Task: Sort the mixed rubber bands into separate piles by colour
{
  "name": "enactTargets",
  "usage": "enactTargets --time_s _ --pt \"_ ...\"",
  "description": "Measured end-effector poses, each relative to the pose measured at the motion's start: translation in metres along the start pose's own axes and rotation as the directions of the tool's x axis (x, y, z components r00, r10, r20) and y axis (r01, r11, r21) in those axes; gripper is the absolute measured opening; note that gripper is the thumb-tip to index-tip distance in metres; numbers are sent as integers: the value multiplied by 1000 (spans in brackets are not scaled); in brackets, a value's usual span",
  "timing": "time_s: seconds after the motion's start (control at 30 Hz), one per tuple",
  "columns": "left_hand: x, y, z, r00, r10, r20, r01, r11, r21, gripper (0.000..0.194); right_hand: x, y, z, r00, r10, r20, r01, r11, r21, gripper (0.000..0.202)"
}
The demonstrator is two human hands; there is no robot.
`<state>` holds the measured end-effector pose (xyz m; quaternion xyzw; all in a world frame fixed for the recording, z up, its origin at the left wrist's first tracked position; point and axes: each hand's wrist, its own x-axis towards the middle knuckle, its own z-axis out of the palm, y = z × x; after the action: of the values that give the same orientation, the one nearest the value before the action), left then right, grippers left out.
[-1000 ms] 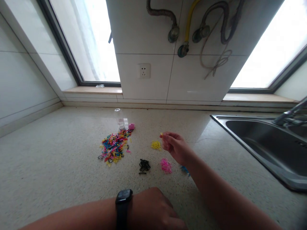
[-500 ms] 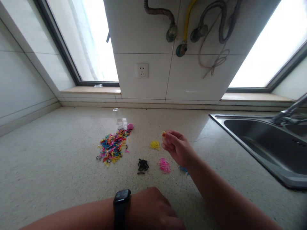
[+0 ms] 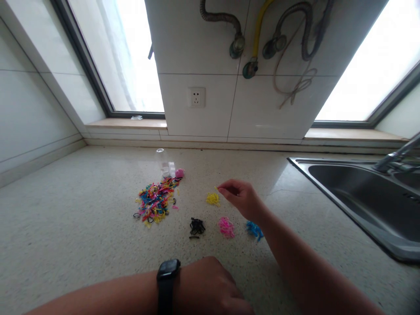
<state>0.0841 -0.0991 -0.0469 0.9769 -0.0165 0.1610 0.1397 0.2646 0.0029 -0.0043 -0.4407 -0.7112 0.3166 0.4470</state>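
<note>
My right hand (image 3: 241,197) pinches a small yellow rubber band (image 3: 216,188) between thumb and fingertips, just above the right edge of a yellow rubber band pile (image 3: 213,199). Nearer to me lie a black pile (image 3: 197,226), a pink pile (image 3: 226,227) and a blue pile (image 3: 254,230), the blue one partly behind my right forearm. To the left spreads a larger heap of mixed-colour rubber bands (image 3: 155,199). My left hand (image 3: 211,286), with a black watch on its wrist, rests at the bottom edge, knuckles up and fingers curled; its fingertips are out of sight.
Behind the mixed heap are a clear plastic container (image 3: 161,162) and a pink round object (image 3: 179,173). A steel sink (image 3: 354,197) with a tap is set into the speckled counter (image 3: 82,218) at the right. A tiled wall with a socket (image 3: 197,97) stands behind.
My right hand has turned palm-down and its fingertips have moved slightly left and down toward the yellow pile. More of the blue pile shows now. My left hand stays put.
</note>
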Motion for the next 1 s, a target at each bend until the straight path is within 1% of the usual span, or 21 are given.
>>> enactTargets --time_s 0.03,0.1,0.13,0.2,0.3,0.37,0.47,0.53,0.6,0.67,0.7,0.77,0.83,0.9,1.0 --pt "0 0 0 1000 -1 -5 1 1000 0 16 0 3 -1 998 -63 30 66 988 -142 21" --pt "0 -1 1 1000 -7 -7 7 1000 1 15 1 8 -4 979 -151 136 193 900 -390 19" --pt "0 -1 2 1000 -8 -6 8 1000 7 15 1 10 -5 968 -161 194 236 847 -476 18" --pt "0 -2 3 1000 -5 -5 5 1000 11 15 2 13 -7 952 -143 270 279 765 -580 18" --pt "-1 -3 5 1000 -2 0 2 1000 7 15 2 16 -6 940 -119 321 310 693 -651 17" --pt "-1 -3 5 1000 -12 6 12 1000 1 14 3 19 -4 927 -112 358 338 662 -668 17" --pt "-1 -3 7 1000 -21 8 21 1000 -6 14 3 21 -1 913 -101 394 361 650 -669 18" --pt "-2 -3 8 1000 -17 2 17 1000 -1 14 3 21 -2 916 -95 390 350 666 -659 18" --pt "-2 -4 9 1000 -11 -5 11 1000 11 14 4 22 -6 923 -93 374 328 698 -636 18" --pt "-1 -3 9 1000 -4 -9 4 1000 18 13 6 26 -14 940 -96 328 287 743 -604 21" --pt "-1 -3 8 1000 -3 -9 3 1000 19 13 7 30 -19 952 -95 289 255 768 -588 23" --pt "-1 -2 6 1000 -5 -6 5 1000 12 12 12 43 -30 981 -72 177 160 820 -549 30" --pt "0 0 4 1000 -9 -8 9 1000 1 13 18 61 -40 999 -8 46 29 872 -489 37" --pt "0 0 4 1000 -12 -17 12 1000 -3 14 25 77 -47 996 75 -56 -91 912 -400 42" --pt "-1 -1 7 1000 -9 -23 9 1000 1 15 34 92 -49 983 133 -130 -170 928 -331 45"
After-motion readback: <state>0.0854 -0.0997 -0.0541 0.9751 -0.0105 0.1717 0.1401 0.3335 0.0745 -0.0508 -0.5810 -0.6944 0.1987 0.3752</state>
